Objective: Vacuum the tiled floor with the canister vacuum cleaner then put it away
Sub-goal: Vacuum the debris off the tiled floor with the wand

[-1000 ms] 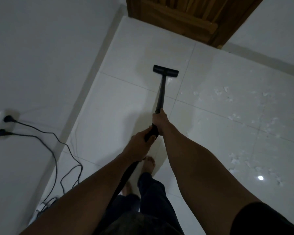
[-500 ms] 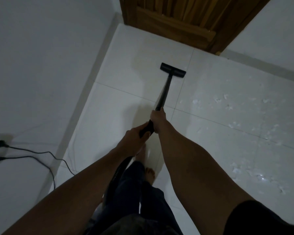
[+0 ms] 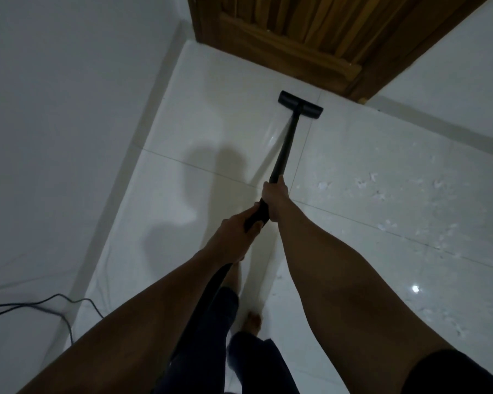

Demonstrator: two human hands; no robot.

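Currently both hands are wrapped fully around the black vacuum wand (image 3: 285,143), fingers closed tight on it. Left hand (image 3: 237,233) is lower, nearest the body, where the hose (image 3: 217,280) joins; right hand (image 3: 275,199) sits just above it, further up the tube. Bare feet and dark trouser legs show below the arms. Wand slopes forward and down to the floor head (image 3: 300,107), which sits flat on the white tiled floor (image 3: 182,237), across a grout line, close to the wooden door (image 3: 296,32). Small white paper scraps (image 3: 382,194) are scattered over the tiles on the right. A dark cable (image 3: 40,305) runs along the white wall at lower left. Canister body isn't in view.
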